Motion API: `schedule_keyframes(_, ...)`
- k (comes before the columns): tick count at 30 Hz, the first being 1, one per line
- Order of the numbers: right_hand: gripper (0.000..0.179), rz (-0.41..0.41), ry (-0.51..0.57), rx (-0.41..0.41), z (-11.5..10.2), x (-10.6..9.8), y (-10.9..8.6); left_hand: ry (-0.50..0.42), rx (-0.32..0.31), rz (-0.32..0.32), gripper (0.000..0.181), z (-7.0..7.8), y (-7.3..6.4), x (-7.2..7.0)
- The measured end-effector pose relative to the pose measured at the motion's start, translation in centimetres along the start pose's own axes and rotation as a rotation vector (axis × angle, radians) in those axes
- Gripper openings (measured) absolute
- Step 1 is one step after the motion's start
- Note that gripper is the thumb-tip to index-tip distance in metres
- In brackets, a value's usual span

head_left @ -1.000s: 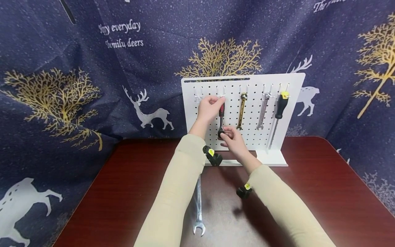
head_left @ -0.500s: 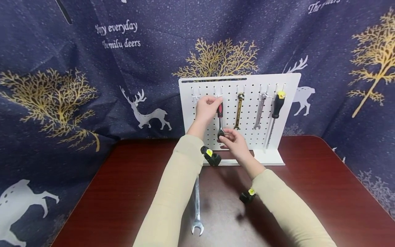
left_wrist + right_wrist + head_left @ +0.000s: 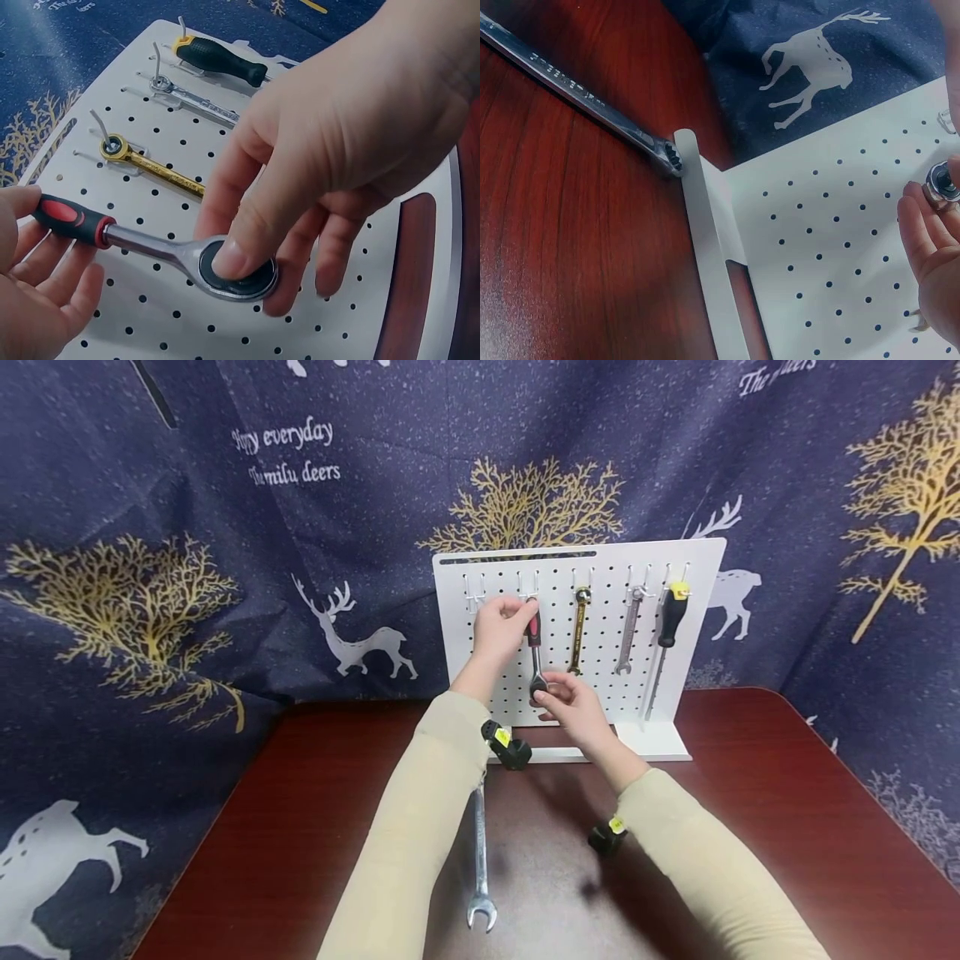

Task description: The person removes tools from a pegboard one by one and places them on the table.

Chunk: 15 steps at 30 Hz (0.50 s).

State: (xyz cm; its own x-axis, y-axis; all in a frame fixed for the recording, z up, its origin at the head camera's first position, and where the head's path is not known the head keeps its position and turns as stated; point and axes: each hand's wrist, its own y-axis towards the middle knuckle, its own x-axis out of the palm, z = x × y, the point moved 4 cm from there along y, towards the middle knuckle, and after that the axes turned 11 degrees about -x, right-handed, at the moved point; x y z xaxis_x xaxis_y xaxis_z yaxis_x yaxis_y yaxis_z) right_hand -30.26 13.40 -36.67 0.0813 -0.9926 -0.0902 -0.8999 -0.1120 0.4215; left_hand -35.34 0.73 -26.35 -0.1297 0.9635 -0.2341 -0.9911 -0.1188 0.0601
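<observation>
A ratchet wrench (image 3: 536, 656) with a red and black handle and a chrome shaft stands nearly upright before the white pegboard (image 3: 491, 685). Up at its handle end, my left hand (image 3: 501, 628) pinches it just below a wire hook (image 3: 528, 583). My right hand (image 3: 577, 708) holds the round ratchet head at the bottom between thumb and fingers. In the left wrist view, the right thumb lies over the black disc of the ratchet head (image 3: 232, 276), while the left fingers support the handle (image 3: 71, 221). The right wrist view catches only part of the ratchet head (image 3: 939, 184).
To the right on the board hang a gold wrench (image 3: 579, 631), a silver wrench (image 3: 628, 633) and a yellow-black screwdriver (image 3: 672, 618). Another hook (image 3: 475, 592) sits left of my left hand. A large combination wrench (image 3: 481, 852) lies on the red-brown table (image 3: 360, 760), partly under my left forearm.
The ratchet wrench has shifted slightly downward, with its head a little farther right against the board; more of its handle shows below my left fingers. Both hands keep their grip.
</observation>
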Motion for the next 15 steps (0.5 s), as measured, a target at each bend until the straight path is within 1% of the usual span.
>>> schedule_keyframes(6,0.039,-0.006,-0.007,0.012,-0.34,-0.1,-0.14,-0.031,0.004,-0.067,0.022,-0.16,-0.03,-0.21)
schedule_keyframes(15,0.036,-0.009,-0.023,0.007,-0.38,-0.18,-0.64,-0.025,0.039,-0.119,0.026,-0.38,-0.65,-0.5)
